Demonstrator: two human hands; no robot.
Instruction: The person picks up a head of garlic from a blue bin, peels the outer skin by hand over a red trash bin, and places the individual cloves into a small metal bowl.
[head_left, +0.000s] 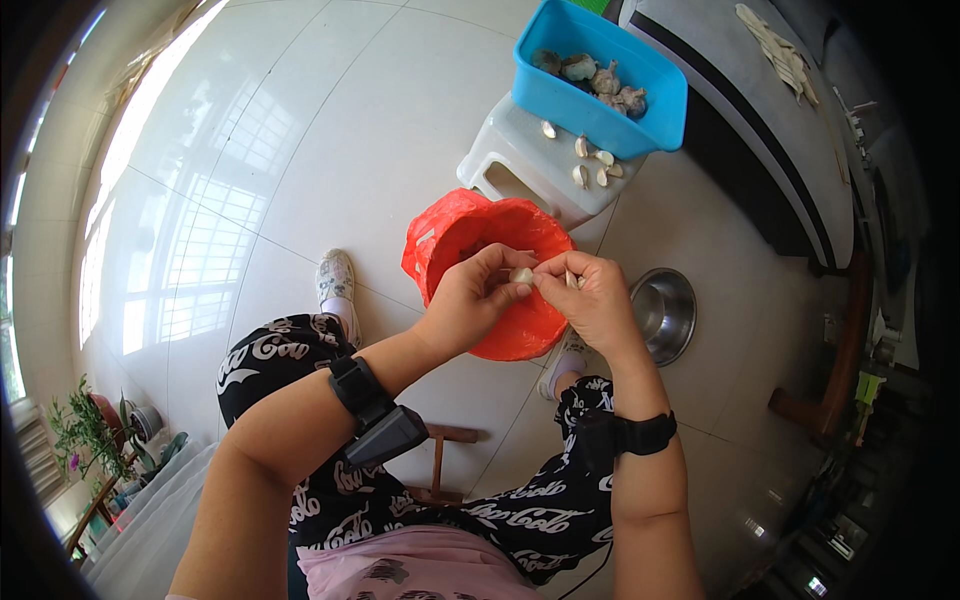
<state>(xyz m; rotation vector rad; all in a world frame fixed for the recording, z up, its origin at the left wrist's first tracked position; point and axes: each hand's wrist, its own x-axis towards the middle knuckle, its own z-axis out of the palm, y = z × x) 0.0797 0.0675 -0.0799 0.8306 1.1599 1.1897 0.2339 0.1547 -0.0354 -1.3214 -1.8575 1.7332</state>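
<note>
Between the fingertips of my left hand (474, 289) is a pale garlic clove (521, 277). The thumb and forefinger of my right hand (592, 300) pinch at that clove's near side, and more cloves (572, 280) sit tucked under its curled fingers. Both hands hover over a red plastic bag (517, 330) that gapes open like a bin liner; its contents are mostly hidden by my hands. Several unpeeled cloves (580, 176) lie on a white plastic stool (499, 142). A blue plastic tub (600, 112) on the stool holds whole garlic bulbs (604, 79).
A stainless steel bowl (664, 319) stands on the tiled floor (360, 172), right of the bag. Grey upholstered furniture (720, 45) bears a cloth glove (776, 52) at upper right. Potted plants (90, 427) are at far left. My shoes (335, 281) flank the bag.
</note>
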